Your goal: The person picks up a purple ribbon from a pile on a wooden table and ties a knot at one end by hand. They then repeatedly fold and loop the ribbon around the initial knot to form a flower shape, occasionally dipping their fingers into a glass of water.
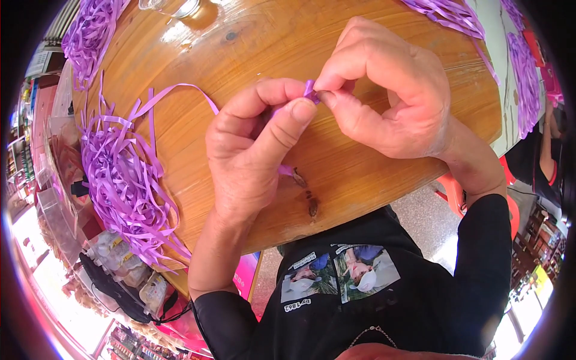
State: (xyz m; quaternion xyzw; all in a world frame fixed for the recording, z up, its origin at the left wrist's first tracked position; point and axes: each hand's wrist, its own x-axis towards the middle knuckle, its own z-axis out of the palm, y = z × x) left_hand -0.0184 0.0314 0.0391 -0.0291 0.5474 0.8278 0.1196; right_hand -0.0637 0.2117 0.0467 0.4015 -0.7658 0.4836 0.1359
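Purple satin-like ribbon (310, 91), bunched into a small fold, is held above the middle of the wooden table (252, 45). The left hand (246, 141) pinches it between thumb and forefinger, its other fingers curled inward. The right hand (399, 90) has thumb and forefinger tips pressed together on the fold's other side, pinching its edge, its remaining fingers loosely bent. A ribbon strand (174, 89) arches over the table's left part toward the left hand; a tangled ribbon heap (123, 180) covers the table's left edge. A clear glass vessel (174, 6) stands at the table's far edge, and a red stool (453, 195) is beyond its near right edge.
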